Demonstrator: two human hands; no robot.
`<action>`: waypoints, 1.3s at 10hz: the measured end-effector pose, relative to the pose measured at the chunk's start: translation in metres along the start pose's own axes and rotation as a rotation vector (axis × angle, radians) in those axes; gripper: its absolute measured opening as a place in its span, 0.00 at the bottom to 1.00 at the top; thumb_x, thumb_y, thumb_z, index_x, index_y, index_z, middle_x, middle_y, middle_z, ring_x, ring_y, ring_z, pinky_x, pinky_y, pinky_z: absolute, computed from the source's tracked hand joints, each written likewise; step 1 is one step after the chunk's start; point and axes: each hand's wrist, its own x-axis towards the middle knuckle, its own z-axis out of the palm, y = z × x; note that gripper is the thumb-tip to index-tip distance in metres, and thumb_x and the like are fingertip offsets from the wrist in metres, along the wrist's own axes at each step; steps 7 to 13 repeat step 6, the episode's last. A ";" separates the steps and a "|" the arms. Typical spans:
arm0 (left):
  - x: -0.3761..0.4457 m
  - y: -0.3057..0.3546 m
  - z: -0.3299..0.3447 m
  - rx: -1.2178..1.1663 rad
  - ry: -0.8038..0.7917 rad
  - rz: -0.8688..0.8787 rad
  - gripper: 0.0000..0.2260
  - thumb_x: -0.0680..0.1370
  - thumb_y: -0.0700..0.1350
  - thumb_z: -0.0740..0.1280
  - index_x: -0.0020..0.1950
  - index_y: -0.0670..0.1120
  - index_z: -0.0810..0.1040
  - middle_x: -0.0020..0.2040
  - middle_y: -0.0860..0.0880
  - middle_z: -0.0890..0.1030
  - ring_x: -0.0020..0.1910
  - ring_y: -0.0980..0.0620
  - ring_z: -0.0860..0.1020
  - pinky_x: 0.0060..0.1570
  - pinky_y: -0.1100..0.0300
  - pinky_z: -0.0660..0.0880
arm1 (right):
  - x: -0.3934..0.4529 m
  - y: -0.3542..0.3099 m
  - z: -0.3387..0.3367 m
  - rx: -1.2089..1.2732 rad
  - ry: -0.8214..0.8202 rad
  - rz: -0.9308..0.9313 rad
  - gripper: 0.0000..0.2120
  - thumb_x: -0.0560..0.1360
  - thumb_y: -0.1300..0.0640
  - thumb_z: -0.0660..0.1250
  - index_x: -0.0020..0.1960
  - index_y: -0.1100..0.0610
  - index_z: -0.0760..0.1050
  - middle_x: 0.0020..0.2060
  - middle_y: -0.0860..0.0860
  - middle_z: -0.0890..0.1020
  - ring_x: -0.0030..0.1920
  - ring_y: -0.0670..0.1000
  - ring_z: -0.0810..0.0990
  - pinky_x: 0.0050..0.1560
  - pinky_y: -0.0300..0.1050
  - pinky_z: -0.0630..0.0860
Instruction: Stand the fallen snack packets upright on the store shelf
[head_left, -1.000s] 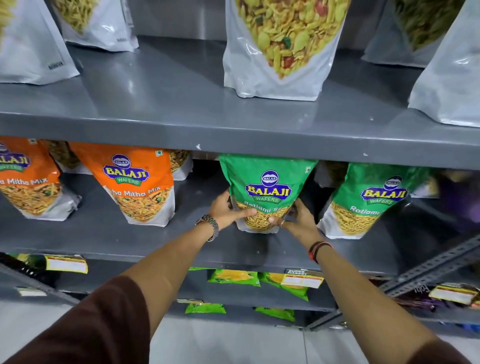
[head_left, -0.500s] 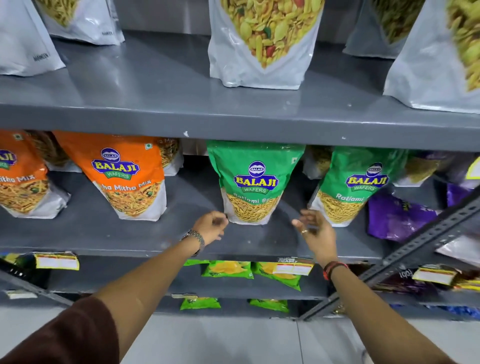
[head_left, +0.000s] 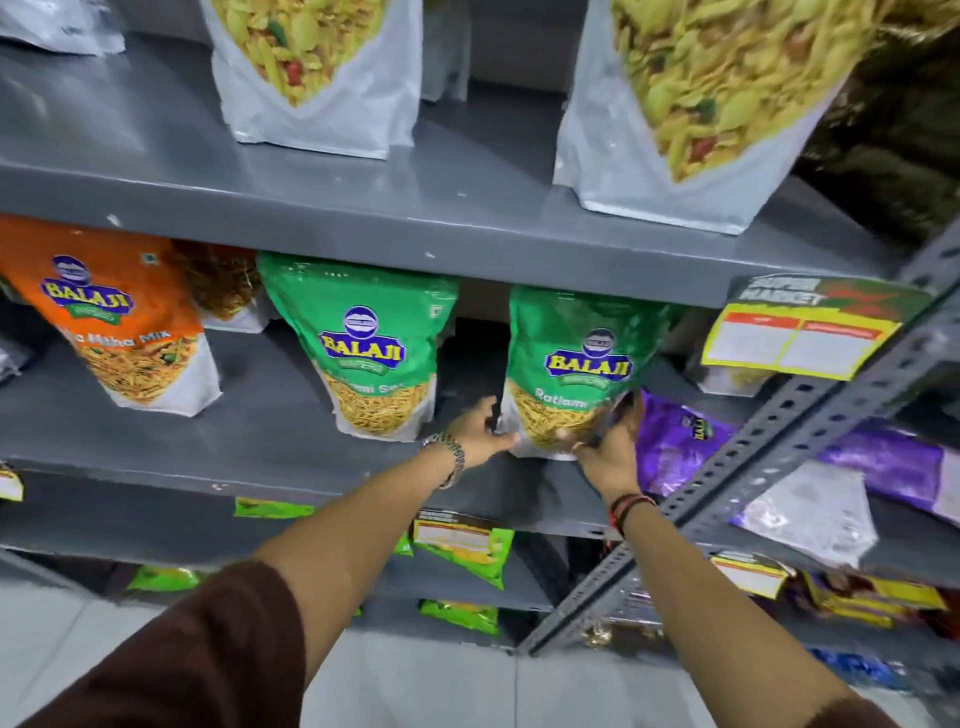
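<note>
Two green Balaji packets stand on the grey middle shelf (head_left: 270, 441). My left hand (head_left: 480, 434) and my right hand (head_left: 610, 447) both grip the bottom of the right green packet (head_left: 576, 358), one at each lower corner; it leans slightly. The left green packet (head_left: 363, 348) stands upright by itself. To the right, a purple packet (head_left: 675, 447) lies fallen on the shelf, touching my right hand. An orange Balaji packet (head_left: 124, 322) stands at the far left.
A slotted grey upright post (head_left: 769, 452) crosses diagonally at right. Another purple and silver packet (head_left: 852, 499) lies flat behind it. A yellow price tag (head_left: 800, 338) hangs from the upper shelf edge (head_left: 415, 249). Big white packets stand above; green packets lie on lower shelves.
Both hands left the left green packet, moved right and closed on the bottom of the right green packet. The view shifted right, showing the fallen purple packets.
</note>
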 end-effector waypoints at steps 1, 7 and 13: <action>0.020 0.001 0.012 0.026 0.057 0.007 0.30 0.66 0.48 0.70 0.66 0.40 0.68 0.60 0.38 0.78 0.60 0.38 0.76 0.50 0.52 0.76 | 0.015 0.012 -0.006 -0.027 -0.119 0.047 0.29 0.69 0.62 0.71 0.67 0.64 0.66 0.61 0.58 0.76 0.64 0.54 0.72 0.62 0.43 0.68; 0.006 0.016 0.035 0.040 0.087 0.004 0.33 0.66 0.43 0.65 0.72 0.46 0.63 0.69 0.42 0.72 0.65 0.40 0.73 0.63 0.47 0.73 | 0.006 0.021 -0.032 0.036 -0.089 0.030 0.30 0.75 0.59 0.63 0.73 0.60 0.55 0.70 0.58 0.68 0.70 0.60 0.66 0.69 0.50 0.64; 0.006 0.016 0.035 0.040 0.087 0.004 0.33 0.66 0.43 0.65 0.72 0.46 0.63 0.69 0.42 0.72 0.65 0.40 0.73 0.63 0.47 0.73 | 0.006 0.021 -0.032 0.036 -0.089 0.030 0.30 0.75 0.59 0.63 0.73 0.60 0.55 0.70 0.58 0.68 0.70 0.60 0.66 0.69 0.50 0.64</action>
